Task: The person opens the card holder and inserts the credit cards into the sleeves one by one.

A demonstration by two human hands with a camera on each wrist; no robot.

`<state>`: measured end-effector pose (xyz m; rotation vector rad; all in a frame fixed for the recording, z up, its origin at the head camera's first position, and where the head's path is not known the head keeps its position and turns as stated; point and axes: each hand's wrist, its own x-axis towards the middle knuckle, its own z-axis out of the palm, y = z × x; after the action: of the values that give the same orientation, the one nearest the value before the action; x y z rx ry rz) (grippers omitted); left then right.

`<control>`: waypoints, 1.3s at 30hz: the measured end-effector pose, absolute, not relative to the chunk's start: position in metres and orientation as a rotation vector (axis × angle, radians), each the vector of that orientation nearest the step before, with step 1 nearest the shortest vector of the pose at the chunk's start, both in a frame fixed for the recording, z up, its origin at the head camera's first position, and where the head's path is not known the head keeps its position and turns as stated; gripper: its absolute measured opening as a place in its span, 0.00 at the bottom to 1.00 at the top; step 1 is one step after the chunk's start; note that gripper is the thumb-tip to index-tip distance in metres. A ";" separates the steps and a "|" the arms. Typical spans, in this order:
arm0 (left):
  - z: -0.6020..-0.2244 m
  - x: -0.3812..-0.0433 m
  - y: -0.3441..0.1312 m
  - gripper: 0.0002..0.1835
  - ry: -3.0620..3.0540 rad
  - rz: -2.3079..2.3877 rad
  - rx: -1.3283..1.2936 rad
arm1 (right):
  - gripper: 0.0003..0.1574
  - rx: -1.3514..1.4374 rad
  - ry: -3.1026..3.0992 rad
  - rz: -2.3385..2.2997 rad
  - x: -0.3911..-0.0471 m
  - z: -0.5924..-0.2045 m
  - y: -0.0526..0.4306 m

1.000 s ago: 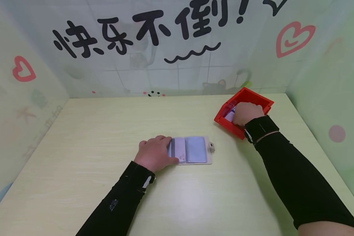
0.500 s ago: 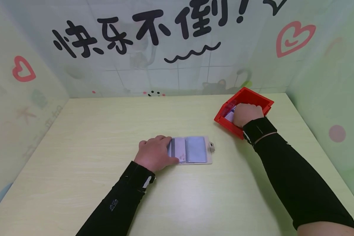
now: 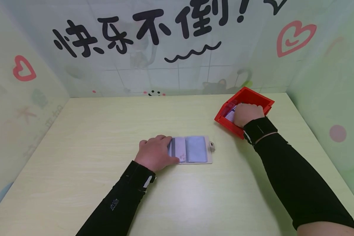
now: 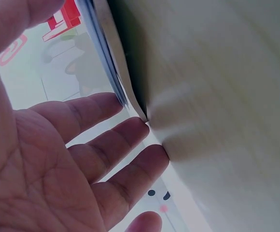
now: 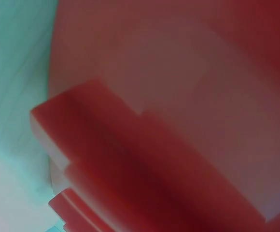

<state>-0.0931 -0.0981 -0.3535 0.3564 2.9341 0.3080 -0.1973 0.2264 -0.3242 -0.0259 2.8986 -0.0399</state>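
An opened card holder [image 3: 196,149] with clear sleeves lies flat near the middle of the table, a snap tab [image 3: 211,146] at its right end. My left hand [image 3: 154,154] holds its left end, thumb at the near edge and a finger at the far edge. In the left wrist view, fingertips [image 4: 112,102] meet the holder's edge, and other fingers touch the table. My right hand [image 3: 248,114] is down inside a red plastic bin [image 3: 227,127], beside some purple-and-white cards [image 3: 230,114]. Its fingers are hidden; the right wrist view is mostly bin wall [image 5: 125,159], blurred.
The pale wooden table [image 3: 97,131] is enclosed by printed cloth walls [image 3: 177,78] at the back and both sides. The bin sits at an angle near the far right corner, close to the back wall.
The right hand and forearm have shifted very slightly within the bin. The left hand and the card holder stay in place.
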 end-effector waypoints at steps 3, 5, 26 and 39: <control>-0.354 -0.093 -0.098 0.44 2.936 0.302 0.359 | 0.19 -0.030 2.899 -0.029 -0.197 -0.325 0.227; -0.353 -0.093 -0.098 0.44 2.937 0.298 0.360 | 0.19 -0.027 2.902 -0.026 -0.197 -0.325 0.228; -0.354 -0.094 -0.097 0.44 2.933 0.286 0.355 | 0.23 0.037 2.960 -0.096 -0.196 -0.326 0.226; -0.354 -0.093 -0.097 0.44 2.933 0.302 0.346 | 0.31 0.000 2.937 -0.216 -0.204 -0.329 0.234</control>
<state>-0.0934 -0.0975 -0.3540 0.3463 2.9335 0.3019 -0.2036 0.2342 -0.3291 0.0004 2.9369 -0.2163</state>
